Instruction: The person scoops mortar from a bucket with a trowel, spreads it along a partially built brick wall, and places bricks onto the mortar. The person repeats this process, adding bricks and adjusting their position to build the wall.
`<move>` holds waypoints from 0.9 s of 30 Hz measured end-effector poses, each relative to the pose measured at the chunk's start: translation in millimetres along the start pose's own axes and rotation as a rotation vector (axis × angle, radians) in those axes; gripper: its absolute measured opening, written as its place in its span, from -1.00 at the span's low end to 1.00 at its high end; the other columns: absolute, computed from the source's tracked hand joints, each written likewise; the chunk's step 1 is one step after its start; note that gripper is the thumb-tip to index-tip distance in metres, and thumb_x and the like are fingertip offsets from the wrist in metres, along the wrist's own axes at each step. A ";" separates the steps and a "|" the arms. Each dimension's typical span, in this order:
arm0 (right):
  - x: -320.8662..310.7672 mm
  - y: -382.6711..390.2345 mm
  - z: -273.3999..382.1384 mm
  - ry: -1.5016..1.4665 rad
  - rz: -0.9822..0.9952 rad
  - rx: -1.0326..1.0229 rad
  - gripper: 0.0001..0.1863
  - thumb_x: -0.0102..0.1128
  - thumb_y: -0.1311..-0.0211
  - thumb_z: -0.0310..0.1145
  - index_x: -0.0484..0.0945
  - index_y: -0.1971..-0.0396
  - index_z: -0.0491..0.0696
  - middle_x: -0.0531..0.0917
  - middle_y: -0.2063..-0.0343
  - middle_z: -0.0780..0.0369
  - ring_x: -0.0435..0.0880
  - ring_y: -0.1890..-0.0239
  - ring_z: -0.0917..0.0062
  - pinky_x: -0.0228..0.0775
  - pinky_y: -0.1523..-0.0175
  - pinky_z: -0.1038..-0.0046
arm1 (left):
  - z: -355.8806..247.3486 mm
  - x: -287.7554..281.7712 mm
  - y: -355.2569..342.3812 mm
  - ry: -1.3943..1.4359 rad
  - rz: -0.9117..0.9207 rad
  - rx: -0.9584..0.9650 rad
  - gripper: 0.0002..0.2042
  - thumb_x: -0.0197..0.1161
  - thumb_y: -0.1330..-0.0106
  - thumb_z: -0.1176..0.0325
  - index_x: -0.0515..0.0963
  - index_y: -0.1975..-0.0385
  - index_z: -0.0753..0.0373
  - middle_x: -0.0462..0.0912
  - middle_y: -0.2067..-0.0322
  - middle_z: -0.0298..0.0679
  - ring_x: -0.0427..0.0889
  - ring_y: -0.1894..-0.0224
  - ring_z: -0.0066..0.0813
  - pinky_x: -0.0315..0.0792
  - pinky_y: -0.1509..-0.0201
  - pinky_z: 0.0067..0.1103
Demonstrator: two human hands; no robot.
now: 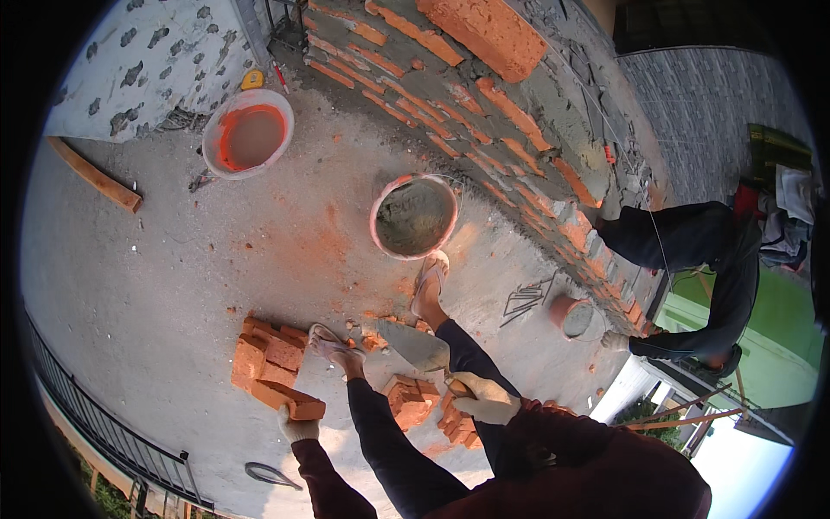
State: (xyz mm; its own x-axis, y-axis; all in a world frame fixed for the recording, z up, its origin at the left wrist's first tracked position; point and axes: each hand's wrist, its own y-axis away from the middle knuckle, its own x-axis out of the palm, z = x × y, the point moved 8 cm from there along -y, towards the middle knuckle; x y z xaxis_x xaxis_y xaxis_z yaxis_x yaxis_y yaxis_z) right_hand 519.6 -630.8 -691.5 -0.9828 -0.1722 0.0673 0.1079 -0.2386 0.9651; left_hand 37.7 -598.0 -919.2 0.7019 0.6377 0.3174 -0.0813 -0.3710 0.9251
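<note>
In a pale glove, my left hand (pixel 298 426) grips the end of an orange brick (pixel 303 405) beside a small stack of bricks (pixel 266 350) on the floor. My right hand (pixel 484 399), gloved too, is closed round the handle of a pointed trowel (pixel 417 344). Its blade hangs above the floor near my feet. Just past my feet stands a bucket of grey mortar (pixel 415 216). More bricks (pixel 411 400) lie between and beside my legs, partly hidden by them.
A brick wall (pixel 510 156) with mortar and a loose brick on top runs along the right. A co-worker (pixel 692 259) bends over it, near a small bucket (pixel 572 317). Farther off are a basin of water (pixel 251 138) and a tape measure (pixel 252 80). Railing stands lower left (pixel 112 437).
</note>
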 end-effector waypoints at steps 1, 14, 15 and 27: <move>-18.1 10.6 11.3 0.001 -0.057 -0.070 -0.40 0.34 -0.38 -0.30 0.39 -0.35 -0.09 0.71 0.03 0.08 0.75 0.03 0.33 0.57 -0.09 0.33 | -2.2 27.1 22.1 -0.085 0.083 0.051 -0.46 0.46 -0.23 0.04 0.55 -0.17 0.11 0.69 -0.01 -0.26 0.65 -0.09 -0.20 0.53 -0.24 -0.12; -205.4 135.3 -82.2 -0.127 -0.731 -0.386 -0.58 0.33 -0.21 -0.32 0.54 -0.05 -0.11 0.67 0.44 0.06 0.71 0.36 0.12 0.54 0.17 0.23 | 47.4 874.7 317.3 -2.311 1.304 1.171 0.27 0.62 0.29 0.39 0.05 -0.60 0.17 0.16 -0.47 0.21 0.22 -0.51 0.26 0.24 -0.56 -0.17; -209.4 140.9 -88.9 -0.165 -0.771 -0.344 -0.58 0.33 -0.21 -0.31 0.53 -0.05 -0.11 0.68 0.40 0.04 0.72 0.32 0.11 0.54 0.14 0.21 | 69.5 910.2 318.1 -2.367 1.386 1.202 0.26 0.60 0.29 0.37 0.06 -0.61 0.13 0.17 -0.47 0.20 0.23 -0.50 0.26 0.24 -0.56 -0.17; -39.1 148.8 -130.6 -1.097 -1.086 0.197 -0.35 0.32 -0.23 -0.30 0.44 -0.33 -0.15 0.73 0.03 -0.01 0.76 0.19 0.27 0.62 0.12 0.29 | 294.0 1026.7 165.0 -2.825 1.800 0.999 0.28 0.56 0.36 0.28 0.07 -0.61 -0.06 0.19 -0.51 0.06 0.21 -0.52 0.17 0.20 -0.60 -0.18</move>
State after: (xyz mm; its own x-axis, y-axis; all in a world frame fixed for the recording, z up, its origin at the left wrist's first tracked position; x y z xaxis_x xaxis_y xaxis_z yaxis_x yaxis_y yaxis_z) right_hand 593.7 -784.3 -583.5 -0.2072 0.7727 -0.6000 -0.6366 0.3592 0.6825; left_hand 953.0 -203.0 -502.0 -0.4928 -0.2682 -0.8278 -0.8563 0.3183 0.4067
